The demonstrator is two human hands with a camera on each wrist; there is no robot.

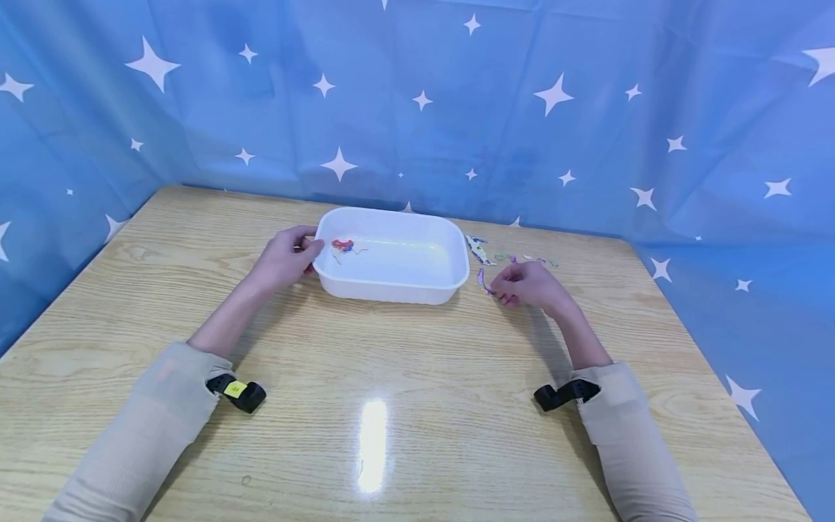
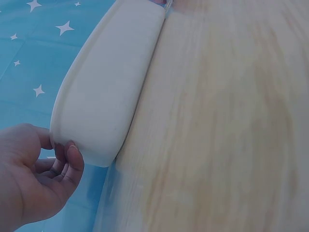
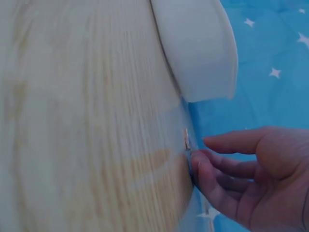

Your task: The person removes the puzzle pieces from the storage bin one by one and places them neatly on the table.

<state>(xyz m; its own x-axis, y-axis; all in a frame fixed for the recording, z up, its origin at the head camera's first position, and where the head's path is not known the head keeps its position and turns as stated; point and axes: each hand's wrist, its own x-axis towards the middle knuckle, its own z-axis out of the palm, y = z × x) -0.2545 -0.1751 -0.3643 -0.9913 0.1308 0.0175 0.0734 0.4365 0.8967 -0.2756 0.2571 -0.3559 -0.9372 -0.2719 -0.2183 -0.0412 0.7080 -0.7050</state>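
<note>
My left hand [image 1: 287, 254] grips the left end of a white plastic basin [image 1: 391, 291], thumb over the rim and fingers against the outer wall. In the left wrist view that hand [image 2: 43, 169] holds the basin's [image 2: 104, 82] rim. Inside the basin lies a small red and blue scrap [image 1: 342, 245] with thin strands. To the basin's right, my right hand [image 1: 530, 284] has its fingertips at the lower end of a thin purple strip [image 1: 481, 278]. In the right wrist view a gap shows between that hand's [image 3: 256, 174] thumb and bent fingers, near a small upright piece [image 3: 187, 139].
Behind my right hand lie a pale and blue crumpled scrap [image 1: 479, 250] and several small purple and green bits [image 1: 513, 258]. The wooden table [image 1: 417, 362] ends at a blue star-patterned curtain [image 1: 417, 130]. Black wrist cameras sit on both sleeves.
</note>
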